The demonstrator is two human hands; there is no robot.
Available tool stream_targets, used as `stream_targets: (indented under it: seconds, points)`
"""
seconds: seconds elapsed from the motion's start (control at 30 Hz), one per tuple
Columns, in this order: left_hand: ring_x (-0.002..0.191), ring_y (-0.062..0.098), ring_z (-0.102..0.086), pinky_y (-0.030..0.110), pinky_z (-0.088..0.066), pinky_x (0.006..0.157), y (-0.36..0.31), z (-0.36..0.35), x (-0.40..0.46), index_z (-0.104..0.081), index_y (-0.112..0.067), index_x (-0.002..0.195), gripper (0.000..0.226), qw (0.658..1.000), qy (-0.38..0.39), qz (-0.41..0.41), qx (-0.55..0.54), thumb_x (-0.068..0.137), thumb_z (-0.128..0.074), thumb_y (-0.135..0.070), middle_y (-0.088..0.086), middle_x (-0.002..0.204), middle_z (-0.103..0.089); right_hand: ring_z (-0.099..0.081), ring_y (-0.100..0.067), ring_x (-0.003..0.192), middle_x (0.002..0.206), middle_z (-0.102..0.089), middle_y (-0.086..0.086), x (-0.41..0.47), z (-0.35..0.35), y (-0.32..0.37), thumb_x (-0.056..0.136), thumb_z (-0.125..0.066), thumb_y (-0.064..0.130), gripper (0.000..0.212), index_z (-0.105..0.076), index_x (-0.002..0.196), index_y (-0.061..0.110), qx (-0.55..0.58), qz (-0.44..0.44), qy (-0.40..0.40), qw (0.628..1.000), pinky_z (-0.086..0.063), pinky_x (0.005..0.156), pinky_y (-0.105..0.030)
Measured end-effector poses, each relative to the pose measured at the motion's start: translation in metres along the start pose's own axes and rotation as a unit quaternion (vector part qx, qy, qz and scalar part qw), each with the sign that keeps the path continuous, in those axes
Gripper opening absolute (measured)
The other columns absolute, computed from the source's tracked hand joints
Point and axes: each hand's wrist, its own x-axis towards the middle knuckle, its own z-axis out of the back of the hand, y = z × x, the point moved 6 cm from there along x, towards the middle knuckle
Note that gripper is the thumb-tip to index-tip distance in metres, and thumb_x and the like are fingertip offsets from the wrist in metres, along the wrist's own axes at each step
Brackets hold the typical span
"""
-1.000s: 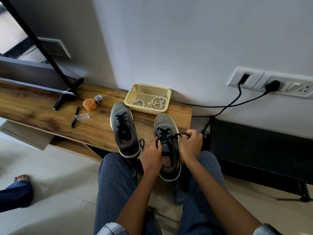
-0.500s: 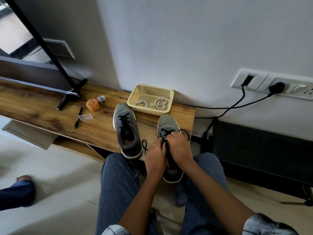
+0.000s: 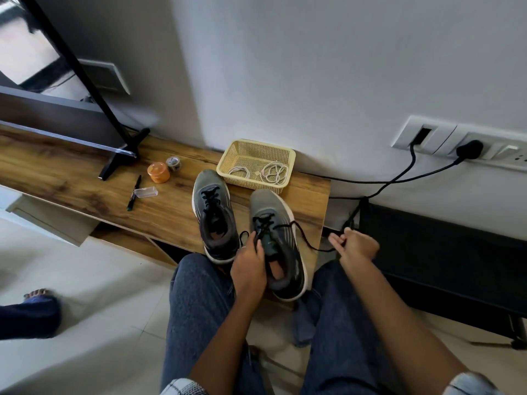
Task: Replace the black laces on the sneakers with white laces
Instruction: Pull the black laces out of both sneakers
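R hand pinches black lace pulled out right of near sneaker; L hand grips its tongue, steadying.

Grey sneakers with black laces, white laces in a cream basket, wood-grain brown counter.

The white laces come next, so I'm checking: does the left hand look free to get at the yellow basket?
Probably not yet: the left hand grips the right sneaker, and the basket sits behind both sneakers.
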Motion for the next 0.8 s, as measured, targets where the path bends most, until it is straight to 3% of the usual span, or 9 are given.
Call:
stream_targets:
  seconds: [0.07, 0.13, 0.23, 0.33, 0.4, 0.53, 0.73, 0.8]
  points:
    - [0.111, 0.026, -0.057, 0.035, -0.045, 0.082, -0.003, -0.001, 0.000, -0.044, -0.021, 0.141, 0.042, 1.000, 0.006, -0.001, -0.010, 0.102, -0.035, -0.034, 0.010, 0.123, -0.062, -0.060, -0.020, 0.066, 0.073, -0.058, -0.014, 0.011, 0.006, 0.007, 0.089, -0.058, -0.002, 0.004, -0.059, 0.086, 0.001, -0.120, 0.038, 0.023, 0.992, -0.056, 0.084, -0.045]
    - [0.117, 0.024, -0.055, 0.035, -0.044, 0.087, -0.014, -0.003, 0.001, -0.045, -0.018, 0.141, 0.042, 1.000, 0.005, -0.023, -0.008, 0.102, -0.037, -0.033, 0.008, 0.130, -0.059, -0.064, -0.023, 0.080, 0.092, -0.067, -0.015, 0.012, 0.003, 0.004, 0.088, -0.061, 0.004, 0.005, -0.064, 0.092, 0.005, -0.262, 0.090, 0.058, 0.959, -0.055, 0.082, -0.040]
    - [0.123, 0.022, -0.050, 0.033, -0.041, 0.095, -0.025, -0.008, 0.003, -0.045, -0.015, 0.141, 0.041, 0.999, 0.012, -0.046, -0.016, 0.102, -0.039, -0.029, 0.006, 0.136, -0.054, -0.057, -0.028, 0.111, 0.123, -0.061, -0.011, -0.001, -0.015, 0.003, 0.088, -0.060, 0.008, 0.034, -0.060, 0.122, 0.009, -0.425, 0.190, 0.106, 0.879, -0.047, 0.088, -0.037]
    - [0.125, 0.022, -0.047, 0.032, -0.039, 0.097, -0.024, -0.009, 0.006, -0.045, -0.015, 0.141, 0.041, 0.998, 0.022, -0.059, -0.016, 0.102, -0.040, -0.028, 0.006, 0.137, -0.052, -0.045, -0.027, 0.125, 0.134, -0.051, -0.006, -0.019, -0.035, -0.001, 0.089, -0.057, 0.014, 0.046, -0.049, 0.134, 0.017, -0.531, 0.301, 0.124, 0.783, -0.040, 0.098, -0.044]
    - [0.122, 0.022, -0.047, 0.034, -0.041, 0.095, -0.024, -0.007, 0.007, -0.044, -0.018, 0.141, 0.041, 0.997, 0.022, -0.068, -0.008, 0.101, -0.041, -0.028, 0.005, 0.136, -0.052, -0.044, -0.025, 0.125, 0.132, -0.051, -0.004, -0.031, -0.048, -0.008, 0.089, -0.056, 0.020, 0.041, -0.053, 0.130, 0.019, -0.554, 0.356, 0.147, 0.738, -0.037, 0.100, -0.044]
    - [0.113, 0.024, -0.050, 0.036, -0.046, 0.086, -0.031, -0.001, 0.010, -0.049, -0.020, 0.135, 0.039, 0.994, 0.003, -0.101, 0.042, 0.096, -0.049, -0.018, 0.003, 0.133, -0.052, -0.054, -0.023, 0.110, 0.117, -0.062, -0.009, -0.052, -0.072, -0.030, 0.092, -0.054, 0.021, 0.029, -0.063, 0.117, 0.011, -0.551, 0.401, 0.252, 0.687, -0.043, 0.091, -0.033]
    - [0.116, 0.027, -0.050, 0.040, -0.042, 0.087, -0.051, 0.005, 0.021, -0.056, -0.020, 0.128, 0.034, 0.972, -0.027, -0.147, 0.180, 0.095, -0.049, -0.016, 0.002, 0.133, -0.054, -0.056, -0.022, 0.103, 0.110, -0.061, -0.006, -0.066, -0.079, -0.034, 0.088, -0.058, 0.032, 0.033, -0.063, 0.114, 0.012, -0.556, 0.415, 0.267, 0.669, -0.046, 0.082, -0.033]
    - [0.117, 0.028, -0.050, 0.041, -0.040, 0.088, -0.056, 0.001, 0.024, -0.057, -0.021, 0.128, 0.036, 0.962, -0.014, -0.179, 0.205, 0.094, -0.050, -0.013, 0.003, 0.131, -0.056, -0.056, -0.023, 0.103, 0.109, -0.061, -0.007, -0.066, -0.079, -0.035, 0.088, -0.058, 0.028, 0.030, -0.062, 0.114, 0.012, -0.565, 0.417, 0.272, 0.658, -0.046, 0.082, -0.034]
